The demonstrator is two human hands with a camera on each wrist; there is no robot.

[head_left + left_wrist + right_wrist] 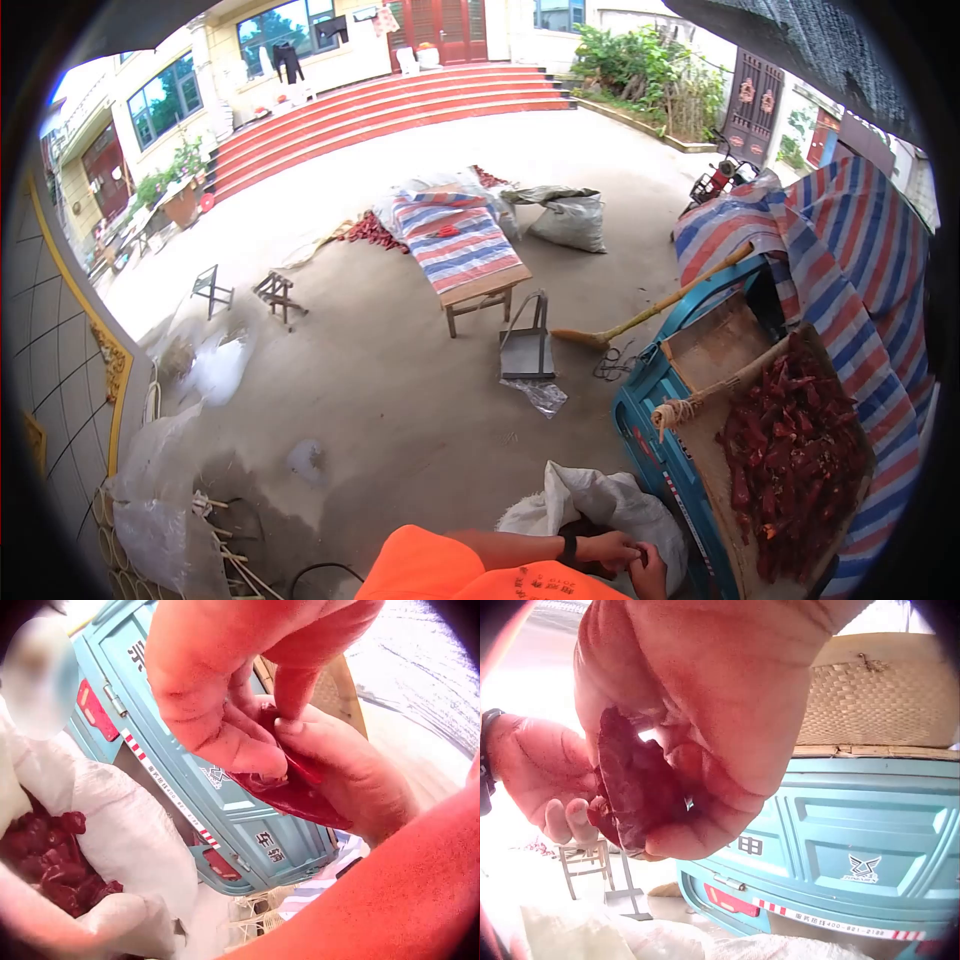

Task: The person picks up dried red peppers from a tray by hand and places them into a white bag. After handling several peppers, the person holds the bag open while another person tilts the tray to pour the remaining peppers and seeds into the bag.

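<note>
Both hands meet above a white sack point(625, 495) at the bottom of the head view. My left hand point(217, 682), with a black band at its wrist, pinches a dark red dried pepper point(300, 799) from one side. The right hand point(697, 705) grips the same pepper point(634, 787) between thumb and curled fingers. The pepper looks split or torn, its flat skin spread between the two hands. Inside the sack, in the left wrist view, lie several red pepper pieces point(52, 862). In the head view the pepper is too small to make out.
A blue vehicle bed point(665, 450) stands right of the sack, holding a heap of red peppers point(795, 460) with a wooden-handled tool across it. Beyond are a dustpan point(527, 352), a broom point(580, 338), a cloth-covered table point(460, 245) and two small stools.
</note>
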